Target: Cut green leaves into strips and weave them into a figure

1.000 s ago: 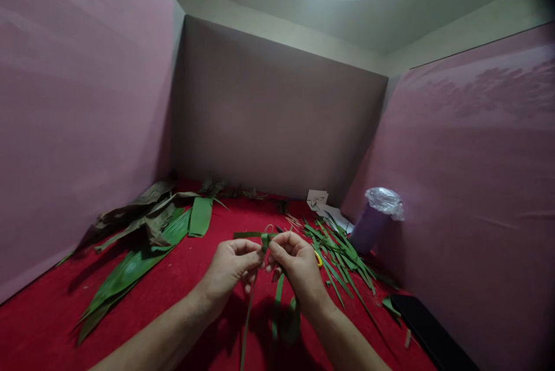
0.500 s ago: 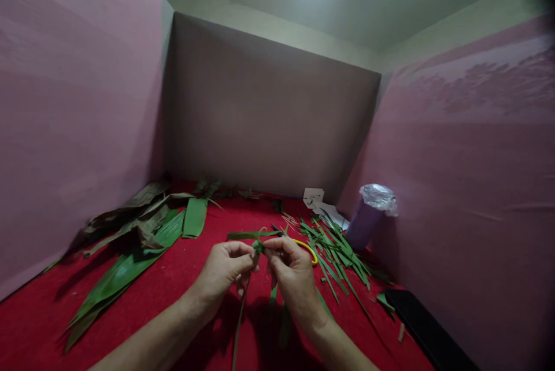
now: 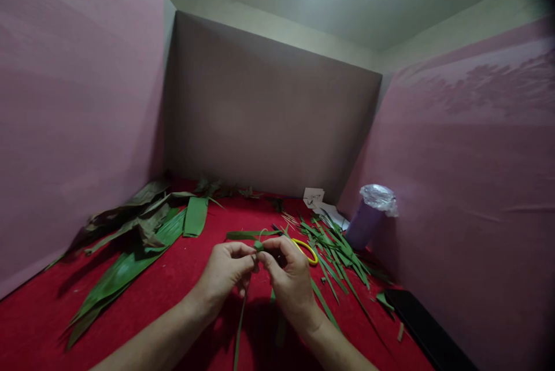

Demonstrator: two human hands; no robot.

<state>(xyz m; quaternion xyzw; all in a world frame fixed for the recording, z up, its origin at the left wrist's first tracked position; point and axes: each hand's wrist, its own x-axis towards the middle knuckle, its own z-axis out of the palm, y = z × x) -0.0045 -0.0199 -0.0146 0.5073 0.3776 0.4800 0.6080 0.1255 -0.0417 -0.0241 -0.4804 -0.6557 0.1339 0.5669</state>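
Between my hands, above a red cloth, is a small folded piece of green leaf (image 3: 259,246) with a thin curled end on top. My left hand (image 3: 228,271) pinches it from the left with thumb and forefinger. From the other side my right hand (image 3: 289,275) grips it between thumb and fingertips. A long narrow leaf strip (image 3: 239,330) hangs down below my left fingers. Behind my right hand lie scissors with a yellow handle (image 3: 310,252), partly covered by that hand. A flat leaf strip (image 3: 243,235) rests just beyond my fingertips.
Cut green leaf strips (image 3: 342,255) are heaped to the right, near a purple container (image 3: 366,223) topped with clear plastic. Large leaves (image 3: 130,270), some dried, lie on the left. White papers (image 3: 313,196) and thin sticks (image 3: 289,219) sit farther back. A black flat object (image 3: 425,325) is at lower right.
My right thumb and fingers have shifted slightly on the folded leaf piece, which now shows as a more compact knob. The hanging strip has swung a little. My left hand has barely moved.
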